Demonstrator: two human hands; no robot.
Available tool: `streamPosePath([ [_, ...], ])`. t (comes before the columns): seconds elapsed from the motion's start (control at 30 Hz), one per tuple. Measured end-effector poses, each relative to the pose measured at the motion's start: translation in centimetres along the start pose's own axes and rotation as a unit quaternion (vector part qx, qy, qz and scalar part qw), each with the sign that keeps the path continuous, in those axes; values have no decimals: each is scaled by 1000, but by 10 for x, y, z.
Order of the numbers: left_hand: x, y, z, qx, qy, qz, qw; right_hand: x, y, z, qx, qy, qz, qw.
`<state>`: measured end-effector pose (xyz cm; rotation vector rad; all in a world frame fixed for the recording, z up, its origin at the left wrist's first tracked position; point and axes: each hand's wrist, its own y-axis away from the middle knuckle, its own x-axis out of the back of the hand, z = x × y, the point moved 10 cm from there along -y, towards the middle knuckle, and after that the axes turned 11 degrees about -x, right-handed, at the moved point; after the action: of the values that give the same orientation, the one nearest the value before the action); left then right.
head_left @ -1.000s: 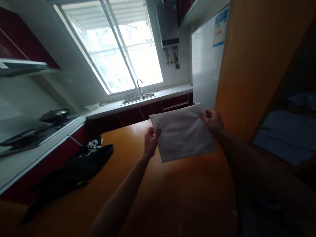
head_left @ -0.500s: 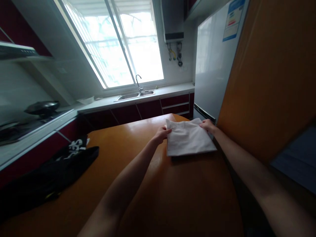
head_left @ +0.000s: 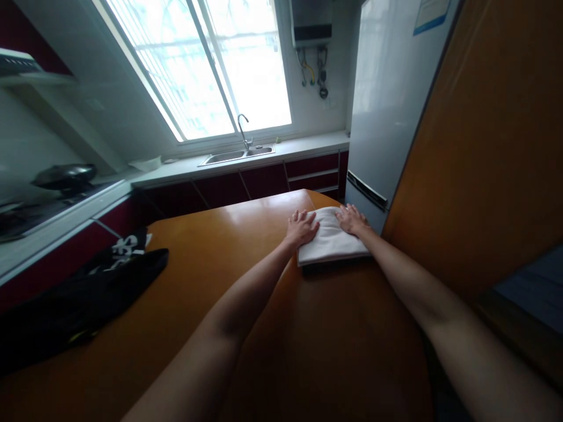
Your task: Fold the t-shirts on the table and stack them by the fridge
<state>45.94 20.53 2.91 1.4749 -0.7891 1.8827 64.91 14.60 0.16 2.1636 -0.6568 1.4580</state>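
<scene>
A folded white cloth, possibly a garment, lies near the right-hand edge of the brown table. Something dark shows beneath its near edge. My left hand rests palm down on the cloth's left side with the fingers spread. On the far right part of the cloth lies my right hand, its fingers also stretched out and flat. Neither hand grips the fabric.
Black clothing with white lettering spreads over the table's left side. Past the table run a counter with a sink and a stove bearing a wok. A fridge and an orange-brown panel stand on the right.
Both hands have let go of the cloth's edges and now lie flat on top. The cloth sits lower and flatter on the table. The camera view has tipped down slightly.
</scene>
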Motion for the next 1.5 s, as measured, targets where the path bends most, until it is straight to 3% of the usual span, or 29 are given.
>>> streamPosePath([
  [0.07,3,4,1,6,3,-12,1000,6,4,-2,3,12,-6,1000],
  [0.13,11,16,6,11,8,-1,1000,19,19,-4,3,15,36,999],
  [0.23,21,44,21,-15,11,41,999,27,63,-18,65,23,115,991],
  [0.33,13,79,37,-32,39,40,998,18,112,-27,124,30,112,985],
  [0.43,15,119,42,1,84,92,992,37,155,-16,108,8,208,972],
  [0.53,6,156,58,-36,108,90,989,39,188,1,83,24,266,960],
  [0.63,-15,177,76,-78,97,46,991,11,191,21,62,67,223,971],
  [0.7,-25,176,80,-70,92,46,992,-3,178,34,50,77,211,973],
  [0.83,-38,152,82,-61,113,37,991,-10,146,38,72,41,189,979],
  [0.9,-35,150,76,-69,132,39,988,-4,146,33,75,8,198,977],
  [0.97,-13,164,55,-80,127,72,986,4,167,22,92,-34,237,967],
  [1.03,25,198,9,-59,80,125,987,3,203,2,140,-76,259,953],
  [1.1,67,252,-66,41,9,145,989,-9,244,-26,211,-112,236,942],
  [1.17,110,328,-158,227,-73,136,962,-27,283,-56,277,-139,189,932],
  [1.27,166,435,-252,352,-111,146,918,-52,330,-98,335,-164,129,919],
  [1.37,190,509,-302,409,-121,128,895,-72,365,-137,367,-179,89,909],
  [1.43,194,534,-314,410,-122,112,897,-82,386,-162,388,-186,64,901],
  [1.5,192,543,-311,390,-129,108,905,-89,406,-183,404,-194,41,893],
])
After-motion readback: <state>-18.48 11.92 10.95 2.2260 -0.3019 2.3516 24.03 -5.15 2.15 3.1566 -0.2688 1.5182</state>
